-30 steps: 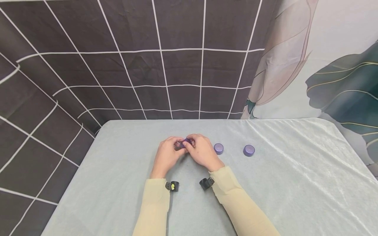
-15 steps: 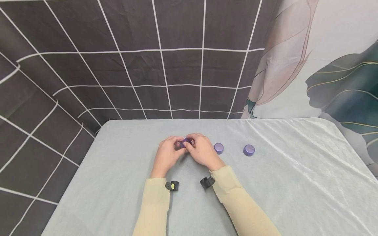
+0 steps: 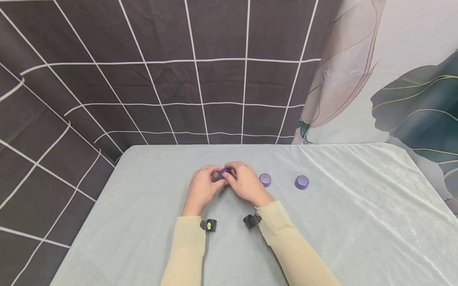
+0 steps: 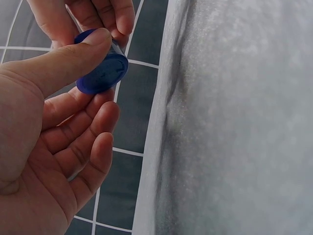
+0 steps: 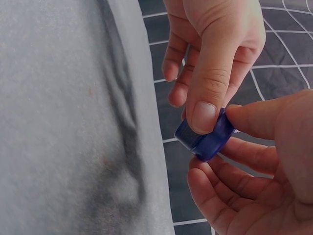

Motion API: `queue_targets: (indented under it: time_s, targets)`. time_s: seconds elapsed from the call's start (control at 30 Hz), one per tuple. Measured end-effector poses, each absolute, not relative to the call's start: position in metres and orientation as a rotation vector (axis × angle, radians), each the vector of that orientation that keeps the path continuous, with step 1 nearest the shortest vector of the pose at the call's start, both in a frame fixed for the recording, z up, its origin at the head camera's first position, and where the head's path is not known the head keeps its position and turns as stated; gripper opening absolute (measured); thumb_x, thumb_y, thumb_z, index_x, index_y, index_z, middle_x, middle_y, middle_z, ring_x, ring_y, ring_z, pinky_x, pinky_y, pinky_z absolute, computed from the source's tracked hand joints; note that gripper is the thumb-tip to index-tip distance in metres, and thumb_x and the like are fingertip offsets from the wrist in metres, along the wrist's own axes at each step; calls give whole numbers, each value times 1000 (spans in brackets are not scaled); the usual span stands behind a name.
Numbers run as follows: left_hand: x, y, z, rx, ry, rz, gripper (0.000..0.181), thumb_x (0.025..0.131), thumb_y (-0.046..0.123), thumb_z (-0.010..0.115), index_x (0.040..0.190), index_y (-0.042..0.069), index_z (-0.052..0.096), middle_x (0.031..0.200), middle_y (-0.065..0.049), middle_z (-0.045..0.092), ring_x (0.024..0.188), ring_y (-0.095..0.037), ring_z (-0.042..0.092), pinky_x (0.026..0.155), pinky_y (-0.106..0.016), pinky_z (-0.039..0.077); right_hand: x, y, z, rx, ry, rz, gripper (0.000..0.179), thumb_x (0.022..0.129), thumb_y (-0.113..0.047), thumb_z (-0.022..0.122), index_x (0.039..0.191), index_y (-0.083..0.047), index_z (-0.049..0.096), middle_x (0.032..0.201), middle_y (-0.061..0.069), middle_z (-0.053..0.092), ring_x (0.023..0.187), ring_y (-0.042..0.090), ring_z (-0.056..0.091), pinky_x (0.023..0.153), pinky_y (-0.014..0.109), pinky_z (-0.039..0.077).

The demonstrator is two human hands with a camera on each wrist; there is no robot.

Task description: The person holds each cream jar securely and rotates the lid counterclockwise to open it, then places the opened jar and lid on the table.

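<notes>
Over the table, a small round purple container (image 3: 226, 172) sits between both hands, mostly covered by fingers in the head view. My left hand (image 3: 201, 186) pinches it from the left; in the left wrist view the thumb lies across the container (image 4: 103, 73), whose flat round end faces the camera. From the right, my right hand (image 3: 247, 184) grips it with thumb and fingertips. The right wrist view shows the container (image 5: 215, 139) tilted and in two bands, one darker, with fingers of both hands on it. Just right of my right hand stands a similar purple container (image 3: 265, 180).
Another purple container (image 3: 301, 182) stands farther right on the light grey tablecloth (image 3: 358, 222). Dark cloth with white grid lines (image 3: 222, 83) hangs behind the table and along its left side. A leaf-patterned curtain (image 3: 343, 99) hangs at the back right.
Both hands keep hold of the container in almost the same place. My right wrist has shifted very slightly to the right. The two containers on the table stay put.
</notes>
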State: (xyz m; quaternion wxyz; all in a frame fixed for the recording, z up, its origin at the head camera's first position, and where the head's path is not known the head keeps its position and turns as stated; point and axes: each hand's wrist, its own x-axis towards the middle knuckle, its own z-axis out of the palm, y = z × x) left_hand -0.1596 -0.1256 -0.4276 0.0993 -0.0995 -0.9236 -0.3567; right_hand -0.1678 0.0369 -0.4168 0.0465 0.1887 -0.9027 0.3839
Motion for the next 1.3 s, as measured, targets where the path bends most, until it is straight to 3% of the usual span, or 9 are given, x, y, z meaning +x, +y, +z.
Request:
queue_targets:
  time_s: [0.77, 1.3]
  targets:
    - [-160, -127, -429, -310, -2728, -1084, 36, 77, 22, 87, 107, 6, 74, 91, -4, 71, 80, -16, 65, 76, -36, 52, -169, 40, -412, 708, -2737, 1162, 28, 93, -7, 66, 120, 1, 67, 116, 14, 69, 106, 27, 65, 94, 42, 51]
    - [-160, -127, -430, -316, -2724, -1094, 36, 78, 22, 87, 107, 5, 74, 91, -4, 70, 81, -17, 65, 77, -36, 53, -169, 41, -412, 742, -2724, 1162, 31, 90, -1, 65, 121, 1, 67, 118, 14, 68, 105, 26, 65, 93, 41, 51]
